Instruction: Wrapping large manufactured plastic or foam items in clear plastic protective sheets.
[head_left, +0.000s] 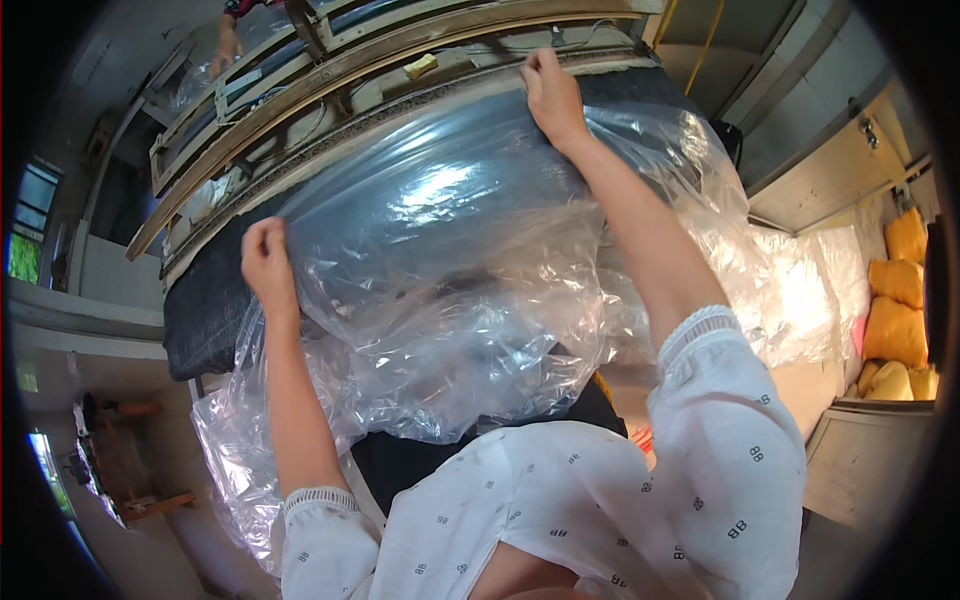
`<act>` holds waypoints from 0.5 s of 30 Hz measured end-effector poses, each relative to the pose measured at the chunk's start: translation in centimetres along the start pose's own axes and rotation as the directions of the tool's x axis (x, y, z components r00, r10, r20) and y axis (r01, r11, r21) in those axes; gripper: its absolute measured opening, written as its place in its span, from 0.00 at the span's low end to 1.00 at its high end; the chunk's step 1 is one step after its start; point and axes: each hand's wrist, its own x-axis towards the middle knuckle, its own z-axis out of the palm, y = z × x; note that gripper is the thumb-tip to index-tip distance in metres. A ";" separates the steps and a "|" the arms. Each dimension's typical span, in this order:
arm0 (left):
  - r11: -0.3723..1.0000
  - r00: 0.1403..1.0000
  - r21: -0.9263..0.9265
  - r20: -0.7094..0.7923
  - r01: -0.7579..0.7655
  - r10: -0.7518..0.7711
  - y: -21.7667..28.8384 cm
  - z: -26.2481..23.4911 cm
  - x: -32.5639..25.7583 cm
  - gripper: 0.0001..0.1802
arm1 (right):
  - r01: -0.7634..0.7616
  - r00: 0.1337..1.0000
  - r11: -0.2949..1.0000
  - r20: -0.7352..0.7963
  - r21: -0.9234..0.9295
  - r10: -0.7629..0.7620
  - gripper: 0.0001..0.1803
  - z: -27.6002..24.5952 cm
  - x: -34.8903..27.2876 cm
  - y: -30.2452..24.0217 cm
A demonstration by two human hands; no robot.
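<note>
A large sheet of clear plastic film [440, 250] is stretched between my two hands over a work surface covered with dark cloth [205, 320]. My left hand [268, 262] is closed, pinching the film's left corner near the cloth's left end. Farther away and to the right, my right hand [553, 95] grips the film's far edge, close to the machine bed. Between the hands the film lies fairly smooth and shiny. Toward my body it bunches into loose wrinkled folds that hang over the near edge onto my lap.
Beyond the cloth runs a long machine frame with a wooden bar [400, 62]. A small yellow block [421, 66] rests on its bed. Another person's hand [226, 48] is at the frame's far left. More crumpled film [800, 290] spreads right, near stacked yellow bundles [897, 325].
</note>
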 end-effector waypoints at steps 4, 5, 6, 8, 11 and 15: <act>0.992 0.993 -0.060 0.045 0.110 -0.108 -2.9 2.7 4.2 0.10 | -0.091 0.996 0.986 -0.013 0.139 0.094 0.07 1.2 0.9 1.5; 0.991 0.992 -0.070 0.050 0.115 -0.112 -3.5 3.4 5.0 0.10 | -0.051 0.998 0.986 -0.032 0.158 0.057 0.07 1.2 1.3 1.8; 0.993 0.996 -0.073 0.020 0.093 -0.092 -4.1 3.9 5.7 0.10 | -0.039 0.997 0.989 -0.064 0.139 0.049 0.07 1.7 1.7 2.4; 0.993 0.995 -0.072 -0.013 0.095 -0.097 -4.7 4.7 6.9 0.11 | -0.015 0.997 1.000 -0.082 0.020 0.016 0.07 2.3 2.2 2.9; 0.995 0.995 -0.015 -0.033 0.095 -0.096 -4.9 5.4 7.9 0.12 | -0.017 0.996 0.994 -0.085 -0.108 0.008 0.07 2.8 2.6 3.2; 0.994 0.994 0.000 -0.010 0.109 -0.109 -3.2 6.0 8.0 0.14 | -0.058 0.992 0.977 -0.121 -0.207 0.034 0.09 2.8 2.8 3.0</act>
